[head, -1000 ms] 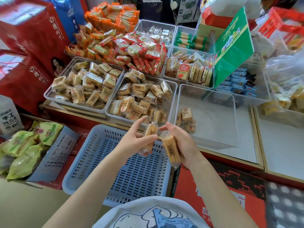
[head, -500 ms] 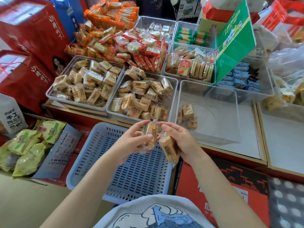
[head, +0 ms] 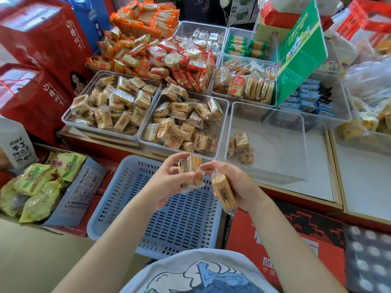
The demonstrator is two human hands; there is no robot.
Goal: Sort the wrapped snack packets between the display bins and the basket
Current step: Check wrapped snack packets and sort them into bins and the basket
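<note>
Left hand (head: 169, 182) grips one snack packet (head: 189, 172), right hand (head: 237, 185) grips another packet (head: 223, 192), both above the blue basket (head: 131, 208). Clear bin (head: 296, 132) at the counter's front edge holds a few packets (head: 241, 146) in its near-left corner; the neighbouring bin (head: 224, 115) is heaped.

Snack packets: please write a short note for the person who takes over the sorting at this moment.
Left hand holds one wrapped packet above the blue basket.
Right hand holds another packet.
Done: a few packets lie in the near-right clear bin; the basket shows none.
Left: place both held packets, then continue with the full middle bin and left bin.
</note>
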